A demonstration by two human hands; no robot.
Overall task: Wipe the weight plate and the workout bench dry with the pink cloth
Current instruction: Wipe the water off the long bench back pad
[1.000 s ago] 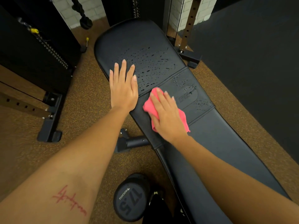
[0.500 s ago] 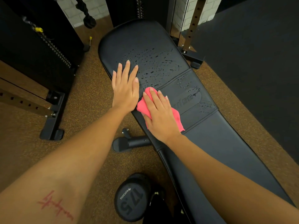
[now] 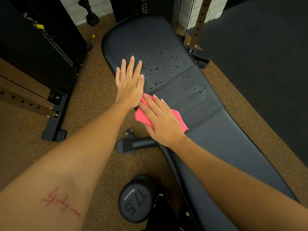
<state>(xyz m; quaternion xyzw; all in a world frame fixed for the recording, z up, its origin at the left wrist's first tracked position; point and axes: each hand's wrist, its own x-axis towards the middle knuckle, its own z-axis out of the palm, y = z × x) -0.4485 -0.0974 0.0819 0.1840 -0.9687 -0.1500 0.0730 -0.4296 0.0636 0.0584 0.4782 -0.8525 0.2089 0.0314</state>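
Observation:
A black padded workout bench (image 3: 225, 140) runs from the lower right to the upper middle. Water droplets dot its far pad and the logo panel. My right hand (image 3: 160, 119) lies flat with straight fingers on the pink cloth (image 3: 179, 121), pressing it onto the bench's left edge near the seam. My left hand (image 3: 129, 84) rests flat on the far pad just beyond, its heel touching the cloth's tip. No weight plate is in view.
A black dumbbell (image 3: 135, 200) marked 17.5 stands on the brown speckled floor by the bench's near left side. A bench foot tube (image 3: 133, 145) sticks out left. Rack uprights and feet stand at left (image 3: 55, 120) and back right (image 3: 198, 57).
My right hand has slid the pink cloth leftward across the bench, from beside the logo panel to the left edge next to my left hand. The left hand stayed put.

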